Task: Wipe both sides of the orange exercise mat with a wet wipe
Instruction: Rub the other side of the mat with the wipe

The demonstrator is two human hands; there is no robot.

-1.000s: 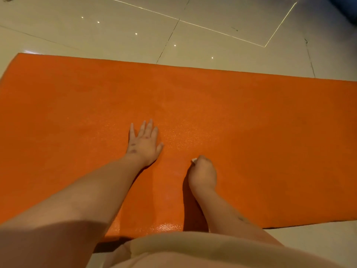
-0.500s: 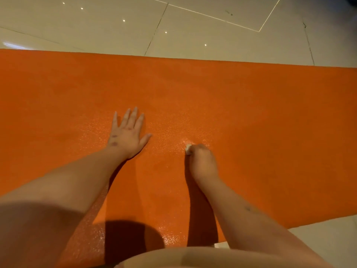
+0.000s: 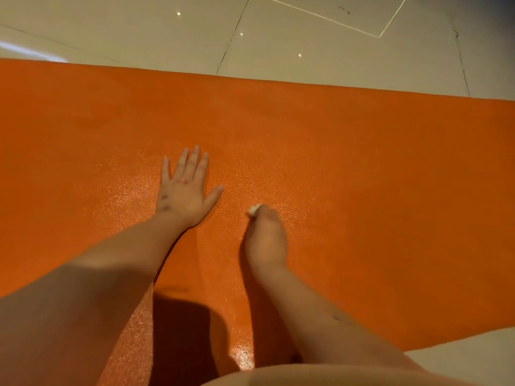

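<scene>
Gripped a small balled wet wipe [image 3: 254,209] in the curled fingers [image 3: 266,212] of the right hand [image 3: 264,235] — showed only a white nub of it past the knuckles, pressed down on the orange exercise mat [image 3: 362,190]. Spread the left hand [image 3: 185,193] flat just beside it, palm down on the mat, digits straight and slightly fanned, holding nothing. Lay unrolled across the pale tiled floor [image 3: 306,37], that mat, glistening damp around both hands and down toward the near edge, duller toward the far edge and out to the right. Looked, by that sheen, to be partway through the upper face. Called for firm, even pressure through the wad, for long overlapping strokes out into the dull parts, and for a planted left palm to stop any creeping or rucking. Probably needed opening out as well — covered little as so tight a ball, and risked drying fast. Showed nothing of the underside; left that face for after a flip.
</scene>
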